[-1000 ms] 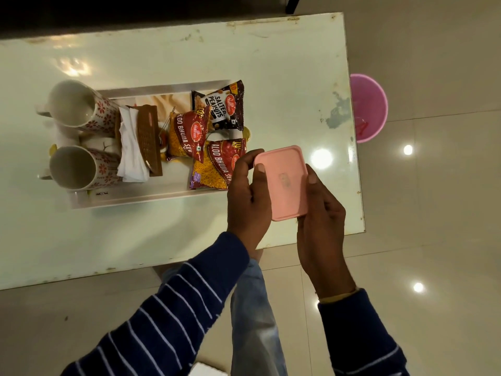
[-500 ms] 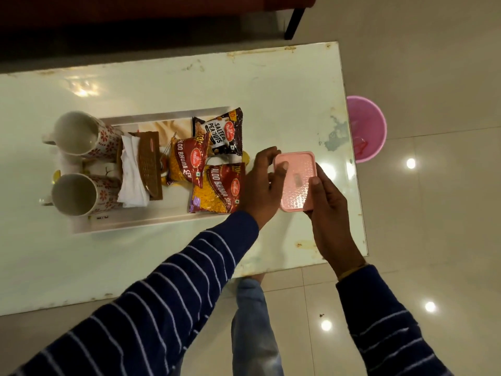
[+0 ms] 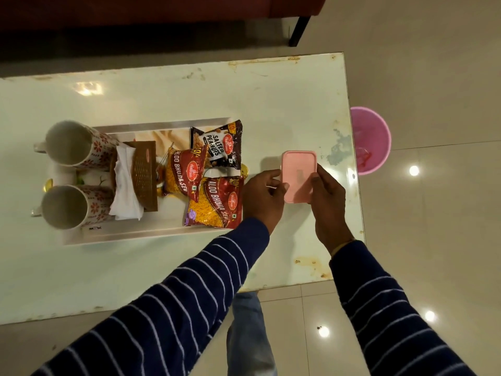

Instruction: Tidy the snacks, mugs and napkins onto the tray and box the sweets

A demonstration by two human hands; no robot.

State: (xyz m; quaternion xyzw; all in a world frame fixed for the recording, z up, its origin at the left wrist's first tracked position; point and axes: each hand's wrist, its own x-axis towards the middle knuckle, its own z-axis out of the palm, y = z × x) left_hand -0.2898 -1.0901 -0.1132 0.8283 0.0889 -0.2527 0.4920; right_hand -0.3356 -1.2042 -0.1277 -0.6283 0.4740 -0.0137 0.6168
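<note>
A pink lidded box point(image 3: 299, 173) sits low over the white table point(image 3: 168, 270), right of the tray. My left hand point(image 3: 262, 198) grips its left edge and my right hand point(image 3: 328, 198) grips its right edge. The white tray point(image 3: 127, 234) carries two floral mugs point(image 3: 69, 143) point(image 3: 65, 207), a brown napkin holder with white napkins point(image 3: 135, 180), a salted peanuts packet point(image 3: 218, 147) and two aloo bhujia packets point(image 3: 184, 173) point(image 3: 215, 203). The box's contents are hidden under its lid.
A pink bucket point(image 3: 370, 139) stands on the tiled floor just past the table's right edge. A dark red sofa point(image 3: 135, 17) runs along the far side. The table's right edge lies close to my right hand.
Both hands have carried the pink box forward from near my body and down toward the table beside the tray. The camera has tipped forward, showing more of the far side.
</note>
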